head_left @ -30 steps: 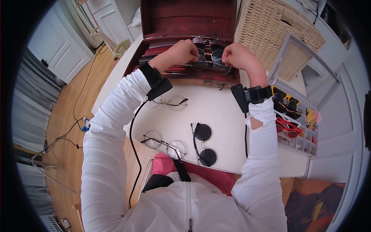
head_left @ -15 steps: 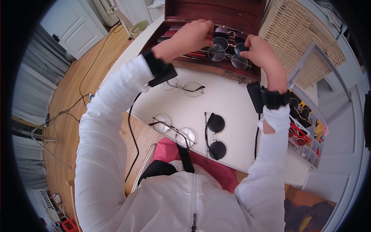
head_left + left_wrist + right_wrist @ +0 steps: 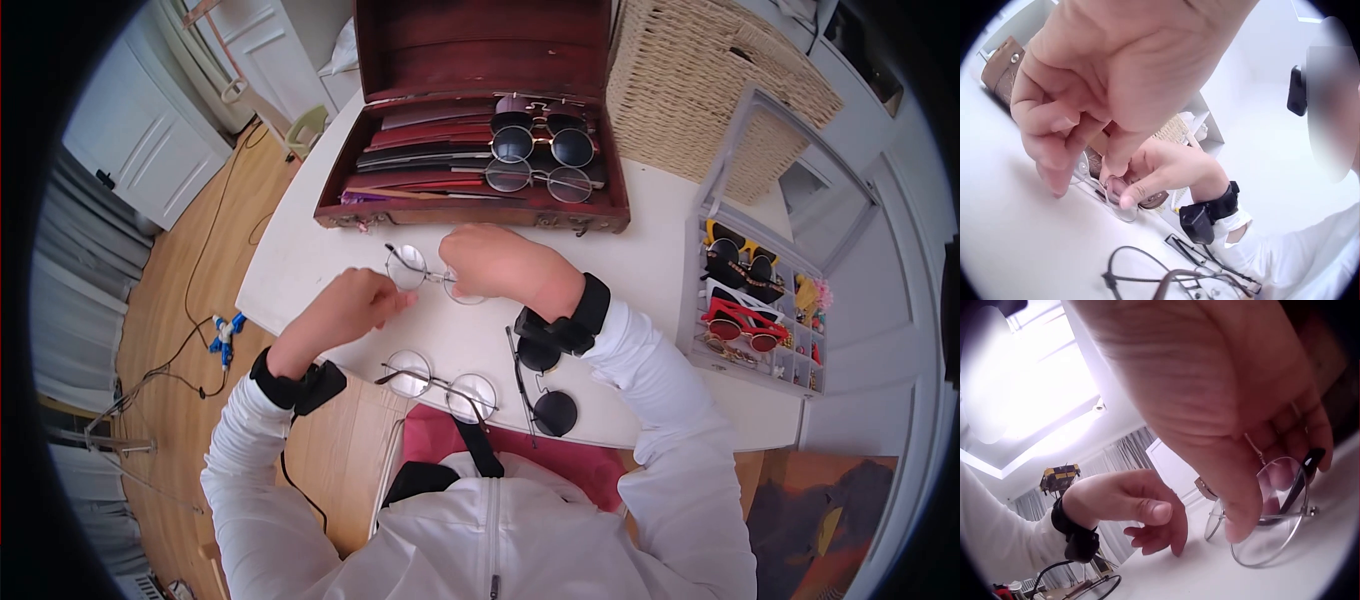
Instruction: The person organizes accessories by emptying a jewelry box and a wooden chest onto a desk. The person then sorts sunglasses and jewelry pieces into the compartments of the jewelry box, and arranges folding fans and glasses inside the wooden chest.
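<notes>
Right hand (image 3: 515,268): the round clear glasses (image 3: 405,267) are pinched at one lens, with the thumb on the front and the fingers behind.
Left hand (image 3: 350,310): nothing is held; the fingers are loosely bent, near the other lens.
Round clear glasses: they are kept just over the tabletop (image 3: 290,235), in front of the red-brown case (image 3: 480,212).
Brown-legged glasses (image 3: 440,383): they are set near the tabletop's front edge, with the legs spread.
Black sunglasses (image 3: 555,412): they are set just beside the brown-legged glasses, partly hidden by the right arm.
Red-brown case: its lid is up; thin dark and red things are packed inside, and rows of glasses (image 3: 571,147) are laid at its right end.
Clear-lidded box (image 3: 695,325): it is placed at the right, with its lid up; yellow, black, white and red sunglasses (image 3: 745,328) are kept in it.
Woven basket (image 3: 690,85): it is stood behind the box.
</notes>
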The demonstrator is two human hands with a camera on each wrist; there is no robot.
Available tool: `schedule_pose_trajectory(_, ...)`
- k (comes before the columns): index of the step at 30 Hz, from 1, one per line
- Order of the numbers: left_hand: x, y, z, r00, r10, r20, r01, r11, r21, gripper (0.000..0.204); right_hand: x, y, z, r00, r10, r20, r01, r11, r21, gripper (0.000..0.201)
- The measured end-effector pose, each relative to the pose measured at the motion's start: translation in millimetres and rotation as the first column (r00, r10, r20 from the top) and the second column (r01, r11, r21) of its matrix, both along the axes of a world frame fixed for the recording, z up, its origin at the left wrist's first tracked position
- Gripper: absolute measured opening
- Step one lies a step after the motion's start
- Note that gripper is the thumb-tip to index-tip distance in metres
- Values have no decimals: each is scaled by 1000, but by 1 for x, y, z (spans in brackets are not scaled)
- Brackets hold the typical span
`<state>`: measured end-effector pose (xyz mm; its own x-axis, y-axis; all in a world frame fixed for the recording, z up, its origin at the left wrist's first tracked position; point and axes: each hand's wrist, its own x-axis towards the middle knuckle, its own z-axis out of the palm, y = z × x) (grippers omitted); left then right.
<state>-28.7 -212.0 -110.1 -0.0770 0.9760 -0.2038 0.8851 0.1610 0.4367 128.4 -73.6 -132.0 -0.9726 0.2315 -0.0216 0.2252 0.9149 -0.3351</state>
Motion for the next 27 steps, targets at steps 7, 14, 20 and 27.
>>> schedule_pose_trajectory(7, 21, -7, 12, 945, -53, 322, 3, 988, 154, 36, 14, 10, 52, 977, -38, -208, -67, 877, -475, 15)
schedule_pose_trajectory(14, 6, 24, 36, 676, -221, 703, -304, 786, 539, 23, 8, -2, 65, 666, -468, -581, -147, 682, -717, 38)
schedule_pose_trajectory(20, -69, 96, 94, 907, -230, 353, 16, 856, 517, 13, -3, 63, 123, 684, -461, -566, -19, 764, -645, 44)
schedule_pose_trajectory(27, -154, 219, 47, 908, -95, 408, -75, 921, 382, 9, -86, 183, 73, 877, -403, -263, 373, 914, -160, 12)
